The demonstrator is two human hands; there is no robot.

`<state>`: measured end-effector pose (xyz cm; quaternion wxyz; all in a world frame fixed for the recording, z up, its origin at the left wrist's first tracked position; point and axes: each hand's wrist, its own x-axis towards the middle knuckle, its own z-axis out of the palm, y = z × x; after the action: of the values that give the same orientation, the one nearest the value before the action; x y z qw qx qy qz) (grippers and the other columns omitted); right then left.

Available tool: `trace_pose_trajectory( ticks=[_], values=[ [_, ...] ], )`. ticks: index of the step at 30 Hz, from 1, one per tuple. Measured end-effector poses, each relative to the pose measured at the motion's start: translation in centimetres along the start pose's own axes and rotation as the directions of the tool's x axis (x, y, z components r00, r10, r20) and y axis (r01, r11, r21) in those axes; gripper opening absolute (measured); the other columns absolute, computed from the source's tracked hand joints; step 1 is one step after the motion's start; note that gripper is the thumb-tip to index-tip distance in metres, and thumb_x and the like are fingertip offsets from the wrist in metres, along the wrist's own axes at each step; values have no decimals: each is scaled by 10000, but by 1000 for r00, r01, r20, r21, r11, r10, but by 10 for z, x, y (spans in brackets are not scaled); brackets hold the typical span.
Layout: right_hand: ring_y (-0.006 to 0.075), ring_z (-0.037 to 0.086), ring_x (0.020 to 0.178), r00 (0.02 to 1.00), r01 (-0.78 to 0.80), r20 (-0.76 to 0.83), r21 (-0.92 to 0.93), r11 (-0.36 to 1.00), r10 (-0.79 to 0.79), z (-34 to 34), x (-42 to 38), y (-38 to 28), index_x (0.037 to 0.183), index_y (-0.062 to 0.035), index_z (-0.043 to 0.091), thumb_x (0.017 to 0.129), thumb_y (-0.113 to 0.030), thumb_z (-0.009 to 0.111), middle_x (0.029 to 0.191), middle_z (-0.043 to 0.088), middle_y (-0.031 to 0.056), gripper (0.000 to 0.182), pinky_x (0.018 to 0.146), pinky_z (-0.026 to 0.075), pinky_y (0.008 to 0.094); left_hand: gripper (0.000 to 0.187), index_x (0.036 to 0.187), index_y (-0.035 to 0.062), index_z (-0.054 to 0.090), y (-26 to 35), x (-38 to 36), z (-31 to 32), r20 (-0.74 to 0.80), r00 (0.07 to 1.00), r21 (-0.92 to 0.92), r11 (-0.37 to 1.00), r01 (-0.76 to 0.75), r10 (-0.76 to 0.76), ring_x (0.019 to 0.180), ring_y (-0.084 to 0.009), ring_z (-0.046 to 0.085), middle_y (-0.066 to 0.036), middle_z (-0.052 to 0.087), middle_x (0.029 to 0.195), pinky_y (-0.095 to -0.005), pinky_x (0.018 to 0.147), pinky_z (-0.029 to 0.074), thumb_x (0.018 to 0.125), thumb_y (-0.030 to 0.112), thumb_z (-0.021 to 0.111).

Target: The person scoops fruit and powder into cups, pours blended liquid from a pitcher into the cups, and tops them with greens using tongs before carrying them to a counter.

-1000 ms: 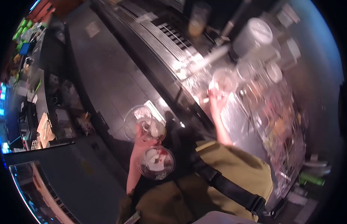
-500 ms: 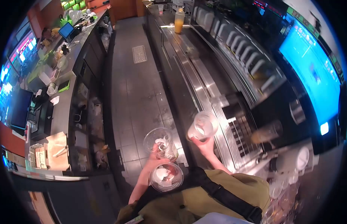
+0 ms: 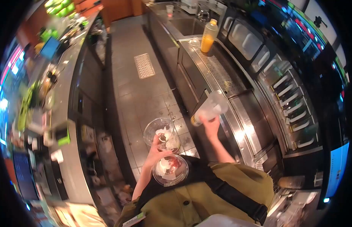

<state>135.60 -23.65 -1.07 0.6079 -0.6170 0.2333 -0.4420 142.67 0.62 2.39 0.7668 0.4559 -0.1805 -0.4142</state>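
Note:
My left hand [image 3: 155,151] is closed around a clear plastic cup [image 3: 148,135] with white and dark bits inside. Just behind that hand, close to my chest, is a second clear plastic cup [image 3: 184,176] with white and reddish contents; it overlaps my wrist in this view. My right hand [image 3: 210,125] grips a translucent plastic cup [image 3: 217,103] near its lower end, tilted with its wide end away from me over the edge of the steel counter [image 3: 236,125].
A bottle of orange liquid [image 3: 207,41] stands on the counter ahead, beside a small clear cup [image 3: 193,42] and a sink [image 3: 183,27]. Along the right runs a row of white-handled dispensers [image 3: 293,100]. A metal floor grate [image 3: 144,66] lies in the aisle; another counter [image 3: 75,49] lines the left.
My view has moved forward along the aisle and turned, so the orange bottle appears nearer. The right-hand cup has tipped further over toward the right. Both hands keep their hold.

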Motion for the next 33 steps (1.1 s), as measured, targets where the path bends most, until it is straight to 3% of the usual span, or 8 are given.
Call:
trace_pose_trajectory(
  ticks=[8, 14, 19, 21, 24, 28, 29, 33],
  values=[
    [207, 526, 917, 841, -38, -480, -516, 856, -252, 68, 254, 95, 1119, -10, 419, 610, -188, 729, 996, 553, 123, 622, 804, 407, 325, 810, 1257, 79, 229, 72, 215, -113, 110, 970, -45, 974, 223, -217, 1074, -250, 444, -137, 324, 1241, -316, 730, 505, 590, -62, 666],
    [295, 508, 963, 730, -219, -669, -422, 880, -140, 113, 379, 126, 1087, 34, 396, 573, -268, 760, 1011, 530, 191, 698, 846, 378, 367, 833, 1261, 103, 165, 146, 389, -183, 157, 977, -32, 988, 153, -146, 982, -280, 518, -156, 324, 1240, -321, 654, 542, 607, -98, 641],
    [298, 476, 960, 757, -385, -511, -852, 355, -406, 111, 396, 146, 1132, 72, 379, 621, -292, 744, 956, 534, 192, 726, 853, 365, 392, 769, 1271, 73, 177, 226, 502, -202, 46, 963, -143, 953, 268, -264, 939, -180, 530, -115, 477, 1102, -304, 779, 472, 652, -106, 596],
    [185, 502, 840, 806, -168, -522, -654, 738, -280, 187, 396, 137, 1131, 42, 404, 736, -104, 646, 923, 527, 123, 485, 772, 413, 289, 759, 1270, 47, 190, 241, 559, -240, 94, 957, -6, 961, 276, -274, 965, -174, 517, -116, 474, 1107, -289, 777, 468, 653, -91, 610],
    [140, 553, 751, 990, -55, 102, -368, 928, 99, 346, 433, 112, 1025, 7, 504, 684, 15, 609, 912, 569, 95, 357, 708, 441, 257, 786, 1285, 34, 171, 261, 639, -288, 112, 950, 38, 957, 288, -291, 961, -174, 519, -118, 470, 1119, -292, 780, 465, 654, -60, 631],
    [245, 446, 1088, 562, -143, 770, -270, 952, 302, 486, 552, 132, 1256, -39, 332, 654, -18, 637, 1194, 433, 154, 675, 916, 354, 348, 844, 1306, 14, 105, 298, 755, -353, 124, 977, 85, 983, 166, -175, 889, -178, 553, -122, 508, 1077, -291, 774, 462, 660, -30, 646],
    [256, 322, 1192, 465, -10, 855, -256, 967, 231, 508, 577, 144, 1288, -57, 267, 659, -13, 631, 1286, 304, 160, 728, 989, 265, 360, 828, 1300, 7, 109, 306, 778, -366, 109, 979, 168, 974, 153, -173, 880, -180, 556, -124, 512, 1070, -293, 772, 464, 665, -32, 640],
    [248, 268, 1215, 482, -237, 829, -187, 953, 283, 577, 655, 186, 1289, -36, 223, 669, -70, 649, 1284, 264, 150, 753, 1015, 217, 338, 709, 1247, -19, 159, 333, 873, -408, 107, 991, 264, 963, 54, -85, 824, -183, 571, -124, 526, 1020, -290, 738, 473, 697, -40, 606]
  ],
)
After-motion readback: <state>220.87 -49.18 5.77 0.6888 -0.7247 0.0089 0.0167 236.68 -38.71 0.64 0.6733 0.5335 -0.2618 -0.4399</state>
